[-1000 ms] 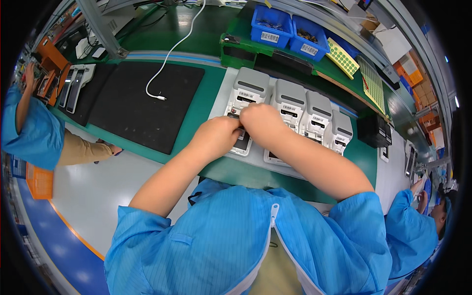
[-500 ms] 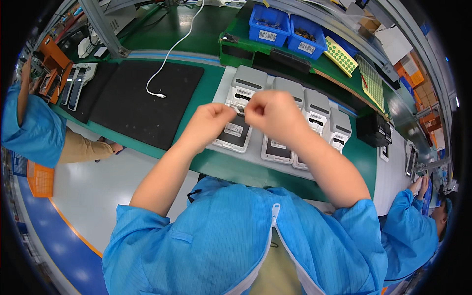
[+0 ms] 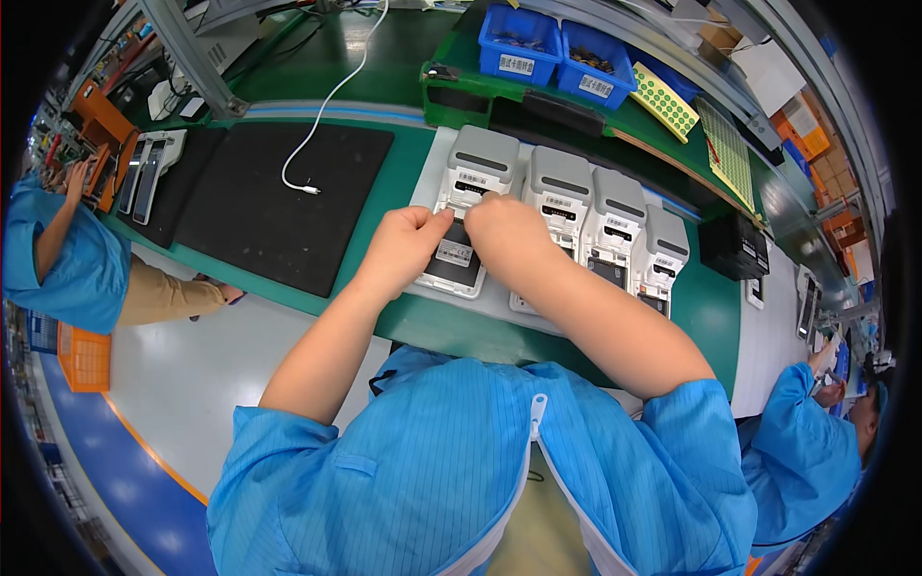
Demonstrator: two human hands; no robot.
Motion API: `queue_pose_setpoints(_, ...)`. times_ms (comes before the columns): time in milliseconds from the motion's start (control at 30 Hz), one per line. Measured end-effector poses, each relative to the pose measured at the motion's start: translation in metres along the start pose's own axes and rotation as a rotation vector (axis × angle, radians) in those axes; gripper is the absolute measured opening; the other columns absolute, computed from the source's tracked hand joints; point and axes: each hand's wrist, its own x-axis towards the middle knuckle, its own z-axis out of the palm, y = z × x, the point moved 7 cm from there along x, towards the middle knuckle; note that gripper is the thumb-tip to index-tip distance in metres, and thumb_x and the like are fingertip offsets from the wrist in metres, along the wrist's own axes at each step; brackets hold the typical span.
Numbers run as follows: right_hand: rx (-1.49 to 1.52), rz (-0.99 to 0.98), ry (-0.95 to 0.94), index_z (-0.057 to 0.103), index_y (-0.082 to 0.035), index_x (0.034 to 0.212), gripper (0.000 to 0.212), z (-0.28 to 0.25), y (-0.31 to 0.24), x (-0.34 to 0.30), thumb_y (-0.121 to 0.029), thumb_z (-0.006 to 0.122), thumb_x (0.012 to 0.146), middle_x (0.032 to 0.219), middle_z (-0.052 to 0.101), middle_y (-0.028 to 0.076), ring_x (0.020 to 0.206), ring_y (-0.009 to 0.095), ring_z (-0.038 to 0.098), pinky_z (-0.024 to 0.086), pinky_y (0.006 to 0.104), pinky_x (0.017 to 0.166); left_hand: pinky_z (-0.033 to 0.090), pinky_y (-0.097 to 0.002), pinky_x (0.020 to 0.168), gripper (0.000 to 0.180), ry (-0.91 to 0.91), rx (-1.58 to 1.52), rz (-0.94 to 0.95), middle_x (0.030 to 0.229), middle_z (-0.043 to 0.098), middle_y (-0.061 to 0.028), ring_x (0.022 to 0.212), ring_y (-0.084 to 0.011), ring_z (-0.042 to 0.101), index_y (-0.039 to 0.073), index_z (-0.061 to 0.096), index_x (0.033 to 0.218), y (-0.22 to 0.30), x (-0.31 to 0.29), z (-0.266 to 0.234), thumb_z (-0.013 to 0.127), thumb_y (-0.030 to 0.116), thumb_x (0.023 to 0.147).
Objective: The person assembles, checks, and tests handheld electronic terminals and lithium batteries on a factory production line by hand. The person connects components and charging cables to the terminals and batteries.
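Note:
Four-sided white and grey card payment terminals lie in a row, backs up, with open compartments. Both my hands are at the leftmost terminal (image 3: 483, 150), just below its grey top. My left hand (image 3: 401, 252) is closed in a pinch at its left edge. On the other side my right hand (image 3: 512, 240) is closed, fingertips down at the slots; whatever these fingers hold is hidden. A black labelled battery (image 3: 453, 253) shows between my hands. To the right are a second terminal (image 3: 562, 171), a third terminal (image 3: 619, 192) and a fourth terminal (image 3: 666, 233).
A black mat (image 3: 288, 206) with a white cable (image 3: 331, 96) covers the bench's left. On the raised shelf stand two blue bins (image 3: 520, 65) of small parts and a yellow sheet of green dots (image 3: 665, 104). A black box (image 3: 730, 248) sits right. Co-workers are on both sides.
My right hand has come down and slightly left onto the leftmost terminal, uncovering the second one. My left hand has shifted slightly and stays pinched.

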Motion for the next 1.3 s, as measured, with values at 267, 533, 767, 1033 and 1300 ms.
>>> queue_pose_setpoints(267, -0.117, -0.057, -0.001, 0.068, -0.004, 0.079, 0.012, 0.009, -0.019, 0.008, -0.006, 0.063, 0.068, 0.083, 0.065, 0.011, 0.081, 0.025, 0.064, 0.054, 0.0317, 0.066, 0.047, -0.033, 0.063, 0.025, 0.134, 0.255, 0.168, 0.072, 0.064, -0.0161, 0.067, -0.022, 0.061, -0.005, 0.064, 0.083, 0.011, -0.002, -0.001, 0.053, 0.017, 0.086)
queue_pose_setpoints(533, 0.049, -0.169, 0.005, 0.065, -0.001, 0.075, 0.009, -0.002, -0.036, -0.011, -0.007, 0.061, 0.069, 0.077, 0.064, 0.015, 0.074, 0.028, 0.065, 0.054, 0.0371, 0.061, 0.044, -0.0235, 0.053, 0.027, 0.05, 0.255, 0.202, 0.073, 0.063, -0.0087, 0.06, -0.0107, 0.056, -0.006, 0.063, 0.095, 0.001, 0.013, -0.003, 0.049, 0.017, 0.09)
queue_pose_setpoints(767, 0.325, -0.185, 0.329, 0.062, -0.003, 0.072, 0.011, -0.06, -0.028, -0.041, -0.013, 0.058, 0.077, 0.078, 0.061, 0.011, 0.076, 0.029, 0.062, 0.051, 0.0394, 0.064, 0.023, -0.0195, 0.031, 0.034, -0.275, -0.732, -0.469, 0.063, 0.052, -0.0005, 0.042, -0.009, 0.041, 0.008, 0.054, 0.086, 0.007, -0.023, 0.034, 0.046, 0.04, 0.093)
queue_pose_setpoints(1033, 0.68, -0.01, 0.629, 0.066, -0.004, 0.078, 0.005, -0.102, 0.06, -0.12, -0.009, 0.067, 0.075, 0.068, 0.057, 0.009, 0.061, 0.022, 0.056, 0.045, 0.0324, 0.054, 0.023, -0.0176, 0.034, 0.024, -0.385, -0.701, -0.362, 0.064, 0.05, 0.0015, 0.046, -0.0065, 0.041, 0.012, 0.052, 0.078, 0.07, 0.028, 0.049, 0.052, 0.033, 0.092)
queue_pose_setpoints(1300, 1.123, 0.495, 0.842, 0.064, 0.004, 0.077, 0.009, -0.048, 0.139, -0.234, -0.003, 0.065, 0.08, 0.069, 0.056, 0.002, 0.06, 0.005, 0.049, 0.037, 0.02, 0.052, 0.044, -0.0289, 0.056, 0.039, -0.046, -0.632, 0.123, 0.08, 0.054, -0.0067, 0.068, -0.0153, 0.051, 0.003, 0.056, 0.096, 0.216, 0.18, 0.101, 0.048, 0.041, 0.091)
